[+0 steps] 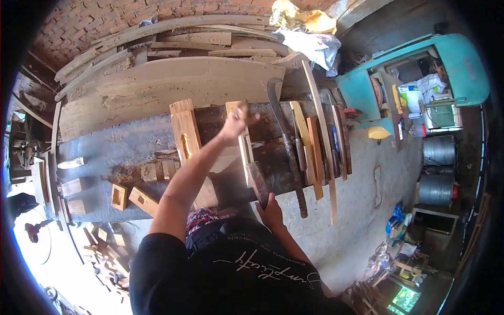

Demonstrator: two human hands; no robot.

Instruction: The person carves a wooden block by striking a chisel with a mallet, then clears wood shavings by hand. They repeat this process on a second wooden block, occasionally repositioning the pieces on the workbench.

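Here we are at the workbench (142, 135), with the middle of the view as the clock's centre. The left hand (239, 126) is just short of twelve, over the far end of a pale wooden strip (243, 152); it's a blur, so I can't tell whether its fingers are spread or pinching. The strip runs from there down toward six.

Look to half past five: the right hand (272, 212) has the near end of a dark wooden bar (257, 181) clasped, thumb along its edge. That bar overlaps the strip's near end; can't tell if they touch.

At half past nine, a thick timber (185, 125) with a slot. Around two to three, a curved blade (276, 105) on a long handle, then a row of sticks (313, 142) side by side.
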